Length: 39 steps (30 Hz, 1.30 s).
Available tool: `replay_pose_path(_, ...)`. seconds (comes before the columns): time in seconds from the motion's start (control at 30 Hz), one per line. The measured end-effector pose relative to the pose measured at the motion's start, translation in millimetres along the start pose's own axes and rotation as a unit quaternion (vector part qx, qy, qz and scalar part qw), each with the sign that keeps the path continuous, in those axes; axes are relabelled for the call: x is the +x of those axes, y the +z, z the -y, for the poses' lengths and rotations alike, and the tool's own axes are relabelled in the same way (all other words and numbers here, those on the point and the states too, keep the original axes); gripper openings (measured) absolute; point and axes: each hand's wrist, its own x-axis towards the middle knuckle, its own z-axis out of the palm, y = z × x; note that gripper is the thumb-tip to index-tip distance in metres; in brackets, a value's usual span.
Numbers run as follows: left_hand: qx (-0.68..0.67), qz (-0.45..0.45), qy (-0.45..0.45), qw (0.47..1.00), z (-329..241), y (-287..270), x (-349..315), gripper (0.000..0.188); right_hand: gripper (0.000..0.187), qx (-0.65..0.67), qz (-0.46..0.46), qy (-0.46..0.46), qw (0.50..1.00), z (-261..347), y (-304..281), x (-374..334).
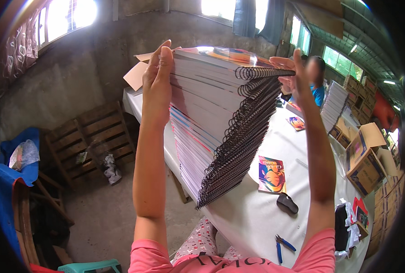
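Observation:
A tall stack of spiral-bound notebooks (202, 104) rises in front of me, its black coils facing right and its page edges toward me. A glossy, colourful cover lies on top. My left hand (157, 75) rests against the left side near the top, fingers stretched upward and thumb alongside. At the upper right, my right hand (294, 75) has its fingers spread beside the coil end of the top notebooks. Neither hand's fingers wrap round a notebook; the far fingers are partly hidden. Right of the stack lies a single colourful notebook (271, 174), with a black oval object (287, 204) just below.
Blue-handled pliers (282, 248) lie on the white-covered table (239, 223). Another notebook stack (335, 103) stands farther right, near a person in blue (317, 86). Cardboard boxes (365, 159) line the right side. A wooden pallet (93, 139) leans at left; a green stool (91, 266) is below.

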Motion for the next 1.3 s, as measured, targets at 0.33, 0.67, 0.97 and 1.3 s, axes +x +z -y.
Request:
replay_pose_path(0.33,-0.035,0.055,0.007,0.998,1.5,-9.6,8.9,0.055,0.064,0.073,0.042,0.015,0.996,6.2,32.9,13.1)
replay_pose_path(0.67,0.082,-0.111,0.210,0.968,-16.1,-1.3,-166.7,0.049,0.029,-0.189,-0.071,0.412,0.889,-223.0,-172.0,-174.0)
replay_pose_path(0.97,0.301,0.345,-0.120,0.881,217.6,181.3,-316.2,0.085,0.070,-0.409,-0.085,0.529,0.739,-297.4,-97.3,-262.0)
replay_pose_path(1.3,0.446,0.385,-0.251,0.768,275.3,184.7,-292.9,0.088,0.025,0.076,-0.247,0.546,0.797,-325.1,-82.9,-232.1)
